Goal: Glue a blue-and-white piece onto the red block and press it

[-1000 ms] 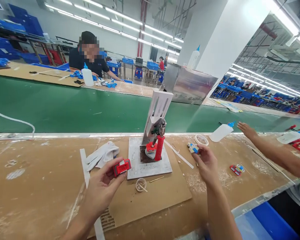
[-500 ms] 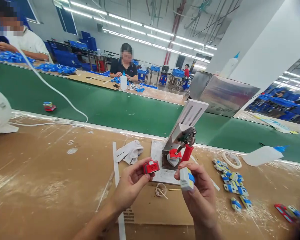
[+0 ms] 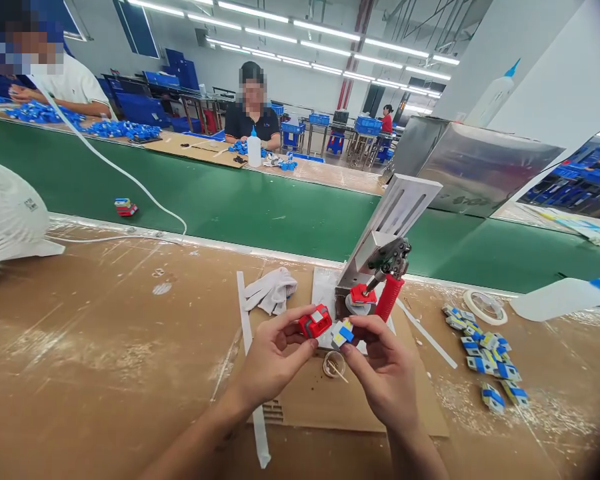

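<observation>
Pinched in my left hand is a small red plastic part with grey trim, like a toy vehicle body. My right hand grips a white, blue and yellow plastic part by its right side. The two parts are close together, nearly edge to edge; whether they touch I cannot tell. Just behind them stands a metal clamp press with a red handle, its tip down on another red part. Below the parts, a small clear cup with a thin stick sits on cardboard.
Several white-blue-yellow parts lie to the right, near a tape roll and a lying bottle. A white glove lies left of the press. Beyond runs a green conveyor belt. A white fan stands left; co-workers sit opposite.
My right hand has moved left and turned its part, bringing it close to the red one. My left hand still holds the red part, now tilted differently. The camera view has shifted slightly.
</observation>
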{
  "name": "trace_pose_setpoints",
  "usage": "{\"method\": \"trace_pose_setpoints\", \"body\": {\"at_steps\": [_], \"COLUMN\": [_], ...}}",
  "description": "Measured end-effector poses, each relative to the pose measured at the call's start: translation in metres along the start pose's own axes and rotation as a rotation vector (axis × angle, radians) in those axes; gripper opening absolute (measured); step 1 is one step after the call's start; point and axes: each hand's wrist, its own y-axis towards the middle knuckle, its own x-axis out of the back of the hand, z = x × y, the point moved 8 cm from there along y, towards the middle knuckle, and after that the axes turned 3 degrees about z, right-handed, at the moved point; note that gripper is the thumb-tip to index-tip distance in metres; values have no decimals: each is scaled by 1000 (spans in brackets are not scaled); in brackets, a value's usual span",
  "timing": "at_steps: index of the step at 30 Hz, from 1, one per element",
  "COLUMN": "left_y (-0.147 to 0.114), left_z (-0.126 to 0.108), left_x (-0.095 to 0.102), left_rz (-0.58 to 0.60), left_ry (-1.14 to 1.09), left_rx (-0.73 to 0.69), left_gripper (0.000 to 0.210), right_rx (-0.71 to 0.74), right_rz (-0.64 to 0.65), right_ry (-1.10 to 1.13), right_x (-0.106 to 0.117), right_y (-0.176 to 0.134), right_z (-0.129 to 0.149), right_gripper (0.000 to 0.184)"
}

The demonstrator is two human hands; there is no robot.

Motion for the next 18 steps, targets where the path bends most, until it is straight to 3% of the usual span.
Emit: {"method": "trace_pose_setpoints", "body": {"at_steps": [9, 14, 18], "left_y": [-4, -12, -12], "left_z": [-10, -31, -37], "left_x": [-5, -7, -4], "left_rz": [27, 59, 21], "left_ry": [276, 410, 395], "left_rx": [-114, -312, -313], "left_gripper": [43, 61, 61], "right_rx": [86, 95, 240], "right_rz": [25, 73, 65], "right_ry": [-205, -220, -349], "right_x": [-9, -10, -14], "right_y": [5, 3, 0], "right_z": [9, 8, 17], "right_gripper": [34, 33, 26]}}
